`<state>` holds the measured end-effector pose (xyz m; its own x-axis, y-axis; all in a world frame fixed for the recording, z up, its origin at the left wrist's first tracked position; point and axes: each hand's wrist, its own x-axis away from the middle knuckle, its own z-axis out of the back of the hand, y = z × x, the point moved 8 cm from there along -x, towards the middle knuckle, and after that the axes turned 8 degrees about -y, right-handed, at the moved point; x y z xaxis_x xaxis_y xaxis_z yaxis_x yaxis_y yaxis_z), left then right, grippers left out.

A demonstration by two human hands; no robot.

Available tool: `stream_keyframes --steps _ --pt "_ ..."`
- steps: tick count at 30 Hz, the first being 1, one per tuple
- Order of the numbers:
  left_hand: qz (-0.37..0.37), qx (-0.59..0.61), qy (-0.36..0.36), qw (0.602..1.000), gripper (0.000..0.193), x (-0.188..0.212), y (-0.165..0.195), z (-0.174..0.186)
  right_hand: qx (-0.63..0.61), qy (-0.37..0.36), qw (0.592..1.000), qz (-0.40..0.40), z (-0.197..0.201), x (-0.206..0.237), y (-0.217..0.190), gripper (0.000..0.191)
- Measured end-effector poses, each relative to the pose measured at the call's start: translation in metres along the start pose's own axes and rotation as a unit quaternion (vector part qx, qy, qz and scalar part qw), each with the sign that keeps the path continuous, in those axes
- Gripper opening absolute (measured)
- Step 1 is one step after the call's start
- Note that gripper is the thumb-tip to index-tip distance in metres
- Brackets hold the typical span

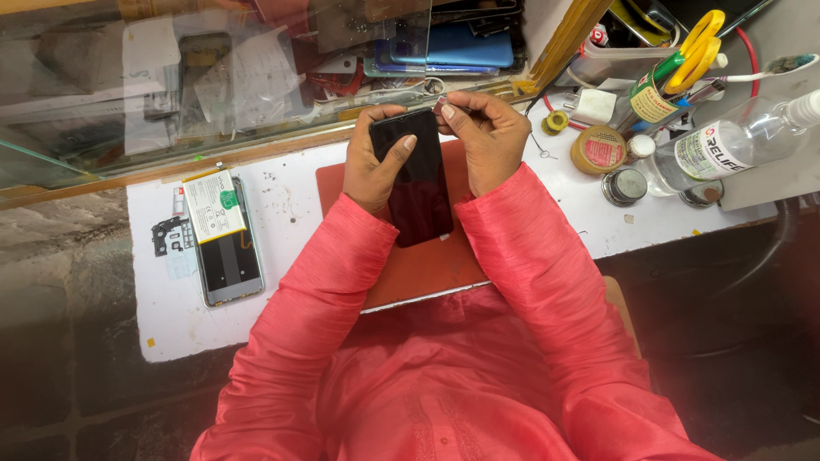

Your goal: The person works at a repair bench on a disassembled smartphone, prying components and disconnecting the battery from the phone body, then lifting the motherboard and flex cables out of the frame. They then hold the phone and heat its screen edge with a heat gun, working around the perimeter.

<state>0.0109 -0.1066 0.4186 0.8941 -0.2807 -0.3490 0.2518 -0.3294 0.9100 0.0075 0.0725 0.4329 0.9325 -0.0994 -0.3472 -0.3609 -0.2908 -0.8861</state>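
Above the red mat (418,269) on the white worktop (299,183), a black phone (418,175) is held screen-up. Left hand (376,162) cradles it, fingers wrapped behind, thumb lying across the glass. Right hand (487,137) pinches at its top edge, fingers closed on a small part too small to identify. Phone looks thin, stiff, glossy: likely slippery and breakable; best gripped along the long edges, not the glass face. Left of the mat lies an opened phone (226,252) with its battery (212,205) showing. Right of the mat: a clear bottle (726,145) on its side, contents unclear; a round tin (600,150), lid on; a clear tub (632,55) holding yellow-handled scissors (694,51).
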Motion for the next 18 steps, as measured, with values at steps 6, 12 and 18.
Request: stream_keyframes --steps 6,12,18 --pt "0.010 0.025 -0.002 1.000 0.037 0.0004 -0.0020 -0.0005 0.003 0.006 1.000 -0.006 0.0003 0.0000 0.0012 0.015" --pt "0.003 0.011 -0.006 1.000 0.036 0.0012 -0.0016 0.0007 0.006 0.002 1.000 0.005 -0.0011 0.0015 -0.0005 0.015" --pt "-0.005 0.008 -0.010 1.000 0.035 0.0007 -0.0005 0.0014 0.021 -0.006 1.000 0.017 -0.0044 0.0012 -0.0044 0.015"
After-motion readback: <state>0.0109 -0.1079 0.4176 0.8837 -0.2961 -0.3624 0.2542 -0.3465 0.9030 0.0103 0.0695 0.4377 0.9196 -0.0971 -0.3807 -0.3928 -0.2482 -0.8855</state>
